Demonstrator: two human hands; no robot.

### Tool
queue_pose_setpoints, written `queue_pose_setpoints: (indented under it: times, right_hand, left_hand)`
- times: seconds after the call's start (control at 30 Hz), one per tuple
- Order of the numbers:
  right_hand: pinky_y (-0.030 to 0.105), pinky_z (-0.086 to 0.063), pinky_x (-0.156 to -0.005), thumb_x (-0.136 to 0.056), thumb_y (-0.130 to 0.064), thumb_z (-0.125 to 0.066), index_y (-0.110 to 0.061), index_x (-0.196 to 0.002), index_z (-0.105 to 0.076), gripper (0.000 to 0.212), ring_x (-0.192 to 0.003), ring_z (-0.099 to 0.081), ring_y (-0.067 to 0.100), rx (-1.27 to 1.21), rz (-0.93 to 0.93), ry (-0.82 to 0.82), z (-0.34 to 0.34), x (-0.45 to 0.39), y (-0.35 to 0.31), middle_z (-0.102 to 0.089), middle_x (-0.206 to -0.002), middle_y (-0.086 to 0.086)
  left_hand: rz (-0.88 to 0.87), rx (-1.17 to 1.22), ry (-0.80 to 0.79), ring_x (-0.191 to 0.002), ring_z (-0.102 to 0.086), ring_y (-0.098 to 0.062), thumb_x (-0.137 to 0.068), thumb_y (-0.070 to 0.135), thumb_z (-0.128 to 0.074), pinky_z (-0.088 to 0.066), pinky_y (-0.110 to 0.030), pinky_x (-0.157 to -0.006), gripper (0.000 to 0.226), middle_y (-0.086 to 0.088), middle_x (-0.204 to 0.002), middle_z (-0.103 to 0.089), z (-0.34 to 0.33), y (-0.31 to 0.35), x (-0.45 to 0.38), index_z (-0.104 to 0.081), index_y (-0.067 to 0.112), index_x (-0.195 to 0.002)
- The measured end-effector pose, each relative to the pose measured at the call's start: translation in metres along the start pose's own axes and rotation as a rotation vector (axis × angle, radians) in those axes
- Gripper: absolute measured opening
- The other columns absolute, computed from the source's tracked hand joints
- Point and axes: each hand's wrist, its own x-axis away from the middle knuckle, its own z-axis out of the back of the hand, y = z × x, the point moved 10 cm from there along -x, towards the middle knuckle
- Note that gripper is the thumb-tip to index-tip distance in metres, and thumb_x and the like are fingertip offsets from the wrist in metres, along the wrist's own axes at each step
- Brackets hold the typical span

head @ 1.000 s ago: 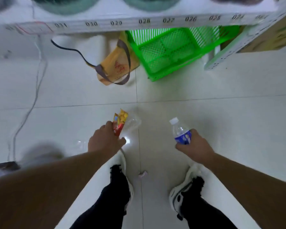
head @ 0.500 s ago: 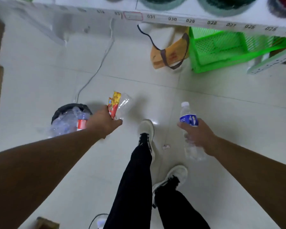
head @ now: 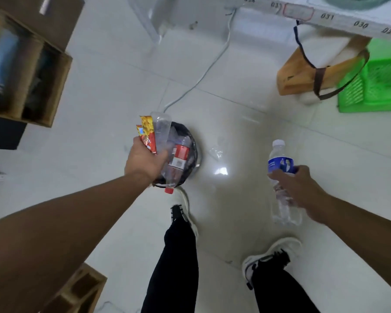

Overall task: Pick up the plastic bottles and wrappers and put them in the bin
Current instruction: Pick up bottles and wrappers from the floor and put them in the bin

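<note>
- my left hand (head: 145,161) is over the bin (head: 193,152), fingers wrapped round a red-and-yellow wrapper (head: 147,134) plus a crushed clear bottle (head: 161,129); both poke out toward 12 o'clock above the rim
- right hand (head: 300,188) at 3 o'clock of the bin, well apart from it; fingers closed round a blue-label water bottle (head: 280,175), white cap up, looks nearly empty
- bin is small, black-lined, already heaped; a red-label bottle (head: 178,159) lies on top and its red cap hangs past the rim at 6 o'clock
- risk: heap is at rim level, so I judge whatever I drop may slide off; light empties bounce
- risk: wrapper is flat and light; released from height it could flutter past the rim
- risk: my left shoe (head: 183,199) is just beside the bin at 6 o'clock; a nudge could tip it or knock that hanging bottle out
- a clear scrap of plastic (head: 216,151) lies on the floor at 3 o'clock of the bin, not yet picked up; easy to miss against the glare
- floor (head: 246,123): glossy white tile, strong reflection, probably slippery
- room: white cable (head: 203,73) runs from 12 o'clock toward the bin, trip hazard; cardboard boxes (head: 25,71) at 10 o'clock; tan bag (head: 303,73) and green crate (head: 375,86) at 2 o'clock under a numbered shelf (head: 339,19)
</note>
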Motion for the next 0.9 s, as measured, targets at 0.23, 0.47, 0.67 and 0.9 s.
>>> queue_pose_setpoints:
  times: [0.23,0.47,0.67,0.9]
  right_hand:
    - [0.045,-0.061,-0.075,-0.087,-0.061,-0.077,-0.023,-0.135,-0.043,0.070,-0.080,-0.072,0.026,0.099,0.093,0.014,-0.165,0.000,-0.056,-0.074,-0.110,0.013]
    - [0.038,-0.043,-0.080,-0.098,-0.068,-0.055,-0.023,-0.131,-0.040,0.058,-0.089,-0.063,0.020,0.267,0.118,0.029,-0.301,-0.047,-0.094,-0.065,-0.119,0.011]
    - [0.050,-0.048,-0.110,-0.100,-0.073,-0.043,-0.010,-0.161,-0.028,0.088,-0.137,-0.053,0.041,0.562,0.174,0.071,-0.357,-0.072,-0.088,-0.041,-0.160,0.020]
    - [0.055,-0.045,-0.107,-0.101,-0.079,-0.024,-0.020,-0.170,-0.006,0.093,-0.138,-0.051,0.044,0.779,0.135,0.241,-0.360,-0.103,-0.096,-0.037,-0.160,0.023]
  left_hand:
    - [0.014,0.022,-0.172,-0.080,-0.065,-0.010,-0.074,0.057,-0.076,-0.048,-0.031,-0.063,0.061,0.008,-0.096,-0.063,0.016,-0.062,-0.075,-0.043,0.027,-0.117]
    - [-0.073,-0.160,-0.342,-0.127,-0.056,-0.037,-0.078,0.069,-0.059,-0.050,-0.058,-0.106,0.096,-0.012,-0.142,-0.050,-0.054,-0.086,-0.112,-0.033,0.018,-0.155]
    - [-0.159,-0.324,-0.318,-0.127,-0.049,-0.036,-0.093,0.075,-0.047,-0.048,-0.053,-0.103,0.087,-0.014,-0.141,-0.048,-0.089,-0.104,-0.140,-0.036,0.012,-0.152]
    - [-0.328,-0.410,-0.306,-0.121,-0.053,-0.038,-0.097,0.071,-0.041,-0.049,-0.052,-0.100,0.084,-0.017,-0.138,-0.048,-0.105,-0.080,-0.150,-0.031,0.010,-0.153]
